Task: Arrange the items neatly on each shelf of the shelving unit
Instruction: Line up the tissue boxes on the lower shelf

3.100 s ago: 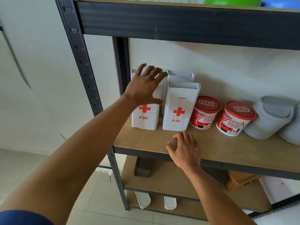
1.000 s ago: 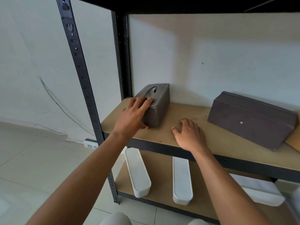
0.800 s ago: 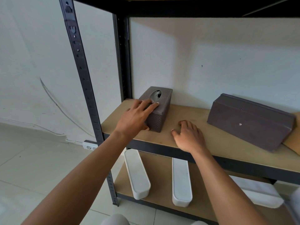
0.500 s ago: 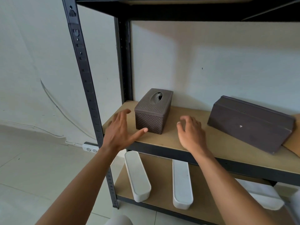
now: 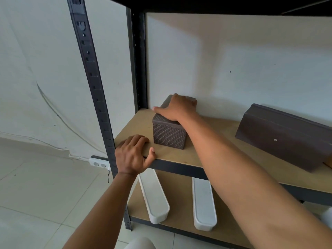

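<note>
The right hand (image 5: 177,108) covers the brown woven tissue box (image 5: 169,135) at the shelf (image 5: 206,155)'s left end, fingers curled over its far edge. The left hand (image 5: 132,155) rests loosely bent on the shelf's front edge.

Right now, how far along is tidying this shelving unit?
Early. The woven tissue box stands upright by the rear left post, the right hand gripping its top; the left hand rests on the shelf. Remaining: the long brown box lies askew; two white containers below splay apart.
</note>
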The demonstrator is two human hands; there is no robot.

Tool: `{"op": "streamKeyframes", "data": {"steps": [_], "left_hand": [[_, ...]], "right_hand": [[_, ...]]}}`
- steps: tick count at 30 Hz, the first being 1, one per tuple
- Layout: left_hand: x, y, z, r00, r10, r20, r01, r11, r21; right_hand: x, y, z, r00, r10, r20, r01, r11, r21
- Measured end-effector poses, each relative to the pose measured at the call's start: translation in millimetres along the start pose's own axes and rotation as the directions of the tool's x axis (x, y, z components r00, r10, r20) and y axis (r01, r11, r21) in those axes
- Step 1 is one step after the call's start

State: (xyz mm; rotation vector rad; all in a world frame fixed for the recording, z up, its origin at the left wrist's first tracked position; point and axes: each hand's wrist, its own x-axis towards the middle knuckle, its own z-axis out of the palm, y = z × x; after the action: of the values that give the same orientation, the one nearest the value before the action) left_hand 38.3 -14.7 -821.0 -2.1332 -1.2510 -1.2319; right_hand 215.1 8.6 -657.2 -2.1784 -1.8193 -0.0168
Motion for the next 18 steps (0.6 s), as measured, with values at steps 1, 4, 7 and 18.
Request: {"op": "streamKeyframes", "data": {"steps": [1, 4, 7, 18], "left_hand": [[-0.1, -1.0, 0.8, 1.0, 0.006, -0.014, -0.006, 1.0, -0.002], [-1.1, -1.9, 2.2, 1.0, 0.009, -0.029, -0.009, 1.0, 0.004], [-1.7, -2.4, 2.8, 0.999, 0.002, -0.032, -0.001, 1.0, 0.008], [-1.1, 2.1, -1.4, 0.999, -0.031, 0.014, 0.031, 0.999, 0.018]], "right_hand": [[2.9, -2.8, 0.8, 1.0, 0.008, 0.027, -0.008, 1.0, -0.002], [5.1, -4.9, 2.8, 0.998, -0.002, 0.063, 0.0, 0.999, 0.04], [0.6, 8.0, -1.7, 0.994, -0.056, 0.096, 0.049, 0.996, 0.077], [-12.0, 74.7, -27.4, 0.965, -0.165, 0.204, 0.17, 0.985, -0.008]]}}
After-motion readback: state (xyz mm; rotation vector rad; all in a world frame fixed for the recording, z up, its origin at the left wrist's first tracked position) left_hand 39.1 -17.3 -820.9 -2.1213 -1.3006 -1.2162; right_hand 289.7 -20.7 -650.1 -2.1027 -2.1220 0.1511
